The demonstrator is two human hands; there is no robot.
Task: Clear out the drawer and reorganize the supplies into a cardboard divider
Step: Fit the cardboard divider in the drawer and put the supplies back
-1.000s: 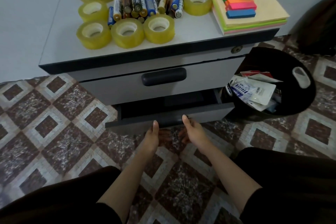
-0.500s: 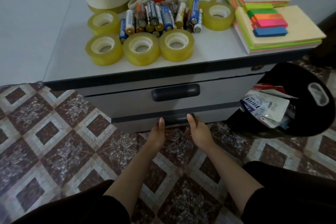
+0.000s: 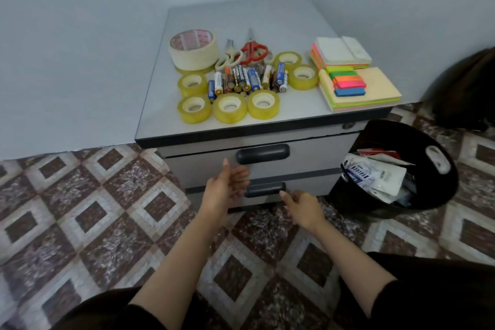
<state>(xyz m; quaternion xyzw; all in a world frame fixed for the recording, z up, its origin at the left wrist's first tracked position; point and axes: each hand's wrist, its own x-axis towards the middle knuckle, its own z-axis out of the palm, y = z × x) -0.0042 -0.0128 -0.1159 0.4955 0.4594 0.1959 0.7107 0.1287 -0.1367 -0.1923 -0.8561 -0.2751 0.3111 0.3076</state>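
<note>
A grey drawer cabinet (image 3: pixel 308 153) stands against the wall with both drawers pushed in. The lower drawer (image 3: pixel 308 186) has a dark handle (image 3: pixel 263 189). My left hand (image 3: pixel 226 187) hovers just left of that handle, fingers relaxed and empty. My right hand (image 3: pixel 301 207) hangs below and right of the handle, loosely curled, holding nothing. On the cabinet top lie several yellow tape rolls (image 3: pixel 230 108), a big cream tape roll (image 3: pixel 192 48), a pile of batteries (image 3: pixel 246 80), two pairs of scissors (image 3: pixel 250 48) and stacks of sticky notes (image 3: pixel 361 88).
A black bin (image 3: pixel 434 166) holding white packaging stands on the patterned tile floor to the right of the cabinet. A dark object (image 3: pixel 468 88) sits at the far right by the wall. My dark-clad knees fill the bottom corners.
The lower drawer went from open to shut. Both hands have since left its front edge and drawn back. The camera has risen and pulled away.
</note>
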